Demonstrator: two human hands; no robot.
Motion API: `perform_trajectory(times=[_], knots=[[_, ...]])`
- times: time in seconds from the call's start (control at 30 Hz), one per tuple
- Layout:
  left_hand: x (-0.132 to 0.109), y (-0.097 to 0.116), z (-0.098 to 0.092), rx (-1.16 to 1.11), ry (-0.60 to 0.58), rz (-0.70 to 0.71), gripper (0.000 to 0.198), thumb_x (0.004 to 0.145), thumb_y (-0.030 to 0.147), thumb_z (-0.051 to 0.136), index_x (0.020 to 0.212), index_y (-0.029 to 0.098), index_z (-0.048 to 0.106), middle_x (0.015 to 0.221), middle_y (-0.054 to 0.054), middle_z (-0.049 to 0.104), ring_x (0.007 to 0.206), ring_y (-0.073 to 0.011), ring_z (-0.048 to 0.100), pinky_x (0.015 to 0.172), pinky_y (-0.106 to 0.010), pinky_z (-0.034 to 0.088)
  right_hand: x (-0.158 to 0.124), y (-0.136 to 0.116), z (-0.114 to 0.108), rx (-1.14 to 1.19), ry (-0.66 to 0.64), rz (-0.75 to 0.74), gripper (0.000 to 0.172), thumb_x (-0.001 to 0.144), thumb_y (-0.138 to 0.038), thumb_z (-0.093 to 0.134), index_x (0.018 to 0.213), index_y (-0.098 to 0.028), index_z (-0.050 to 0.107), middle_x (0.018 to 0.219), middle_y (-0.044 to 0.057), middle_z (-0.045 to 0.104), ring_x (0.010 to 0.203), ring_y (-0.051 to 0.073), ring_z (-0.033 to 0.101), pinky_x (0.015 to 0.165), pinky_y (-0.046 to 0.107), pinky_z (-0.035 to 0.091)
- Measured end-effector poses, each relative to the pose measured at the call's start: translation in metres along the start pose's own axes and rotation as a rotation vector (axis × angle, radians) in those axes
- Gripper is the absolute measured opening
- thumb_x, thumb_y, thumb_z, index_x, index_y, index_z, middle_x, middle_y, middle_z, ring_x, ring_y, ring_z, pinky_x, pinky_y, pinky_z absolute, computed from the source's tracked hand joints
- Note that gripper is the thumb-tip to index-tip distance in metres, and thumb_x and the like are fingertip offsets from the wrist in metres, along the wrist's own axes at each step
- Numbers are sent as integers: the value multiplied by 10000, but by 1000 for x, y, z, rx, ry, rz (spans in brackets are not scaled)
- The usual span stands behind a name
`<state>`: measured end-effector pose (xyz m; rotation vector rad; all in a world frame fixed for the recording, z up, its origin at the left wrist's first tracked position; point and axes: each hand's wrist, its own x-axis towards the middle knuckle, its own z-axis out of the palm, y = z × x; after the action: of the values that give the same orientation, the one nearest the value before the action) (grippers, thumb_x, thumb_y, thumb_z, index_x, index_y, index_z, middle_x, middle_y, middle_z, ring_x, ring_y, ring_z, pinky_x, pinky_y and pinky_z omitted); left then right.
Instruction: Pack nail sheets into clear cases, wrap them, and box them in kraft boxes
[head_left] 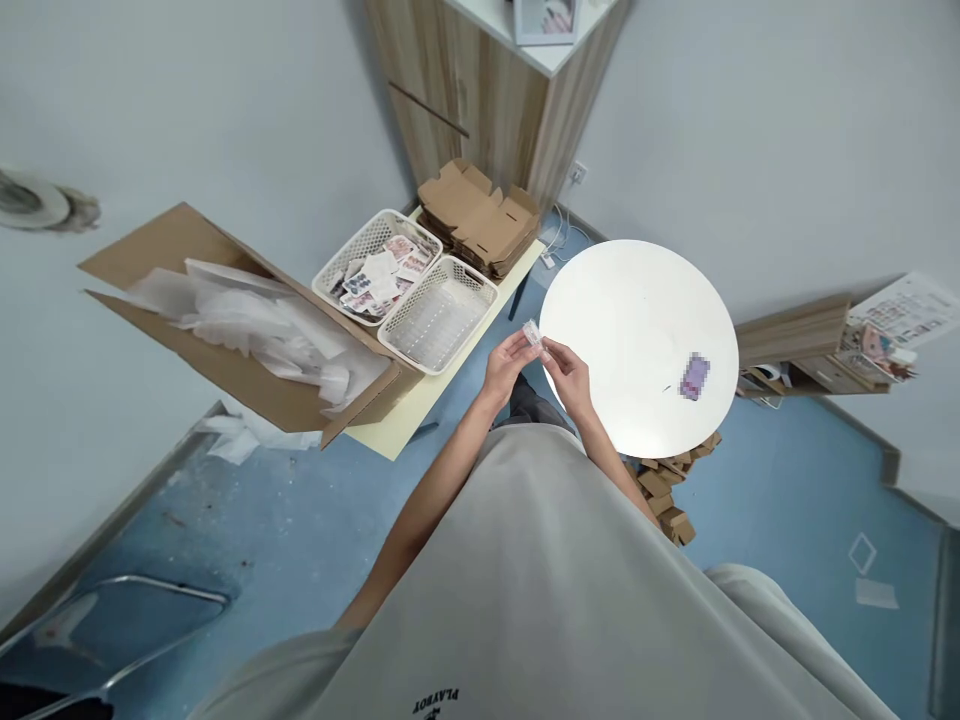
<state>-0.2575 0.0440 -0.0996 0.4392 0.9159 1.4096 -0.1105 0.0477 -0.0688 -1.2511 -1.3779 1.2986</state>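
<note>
Head view: small item [532, 332], details indistinct, in both hands [504, 372] [570, 380].

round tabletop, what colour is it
The round tabletop is plain white; it shows in the head view.

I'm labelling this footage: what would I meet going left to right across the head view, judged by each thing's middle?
Open cardboard box, basket of printed packets, second basket, left hand, small translucent item, right hand, blurred purple item, wooden shelf unit.
</note>
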Motion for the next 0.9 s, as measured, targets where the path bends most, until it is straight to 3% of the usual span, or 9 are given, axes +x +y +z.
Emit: perform_trajectory(times=[0.37, 0.6, 0.73, 0.83, 0.9], knots=[[-24, -6, 26, -48, -101, -10, 531, 729, 387, 1009, 1206, 229, 837, 1323, -113, 812, 1418, -331, 680, 1302, -506, 441, -41, -20, -5, -320, 118, -95, 633, 1092, -740, 479, 1423, -252, 710, 1499, 113, 740, 1421, 296, 683, 1226, 486, 549], [-32, 5, 34, -117, -112, 26, 617, 717, 379, 1016, 1272, 209, 805, 1390, -128, 793, 1451, -363, 662, 1319, -533, 428, -35, -34, -5, -427, 179, -132, 672, 1137, -729, 269, 1413, -236, 632, 1336, 131, 792, 1197, 292, 774, 1096, 486, 612], [-39, 21, 33, -188, -174, 5, 727, 761, 383, 966, 1430, 236, 723, 1501, -131, 738, 1502, -358, 626, 1328, -541, 431, -29, -53, -8, -327, 142, -156, 598, 1121, -746, 358, 1396, -288, 627, 1380, 87, 777, 1231, 261, 760, 994, 415, 666], [-45, 31, 33, -220, -244, -31, 727, 821, 373, 879, 1506, 258, 667, 1560, -119, 700, 1532, -343, 603, 1344, -553, 417, -16, -66, -16, -191, 213, -98, 630, 1098, -783, 364, 1353, -271, 630, 1306, 113, 806, 1108, 257, 793, 826, 389, 701], [-48, 34, 35, -241, -274, -47, 683, 844, 354, 818, 1503, 257, 666, 1575, -111, 690, 1543, -347, 592, 1349, -567, 411, -4, -71, -25, -147, 235, -78, 625, 1077, -790, 418, 1308, -255, 642, 1270, 133, 819, 1032, 253, 802, 802, 392, 703]])
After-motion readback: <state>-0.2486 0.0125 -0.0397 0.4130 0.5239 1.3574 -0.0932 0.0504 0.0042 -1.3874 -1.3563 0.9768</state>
